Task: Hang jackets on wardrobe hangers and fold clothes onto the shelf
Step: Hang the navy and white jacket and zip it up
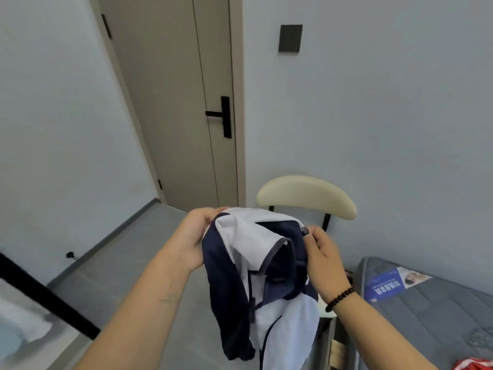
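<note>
Your left hand (196, 237) grips the upper left edge of a navy-and-white zip jacket (262, 284), fingers curled over the fabric near the collar. Your right hand (321, 256) pinches the opposite side of the collar — thumb and fingers closed on the navy cloth, a dark painted thumbnail showing at the top. Between the two hands the jacket is held up in the air at about chest height, touching no surface; its body hangs down in loose folds toward the bottom edge of the view. The open zipper (277, 249) runs along a white panel near the top, and a thin dark cord trails down the lower white part. A dark beaded bracelet (340, 299) circles your right wrist.

Behind the jacket stands a chair with a cream curved backrest (306, 194) on black supports, set against the pale wall. To the right lies a grey mattress (432, 313) with a blue printed label (386, 285) near its near-left corner; something red (474, 364) shows at its lower right edge — what it is cannot be told. A closed beige door (176, 102) with a black lever handle (220, 116) occupies the upper centre, and a dark wall plate (290, 38) sits to its right.
</note>
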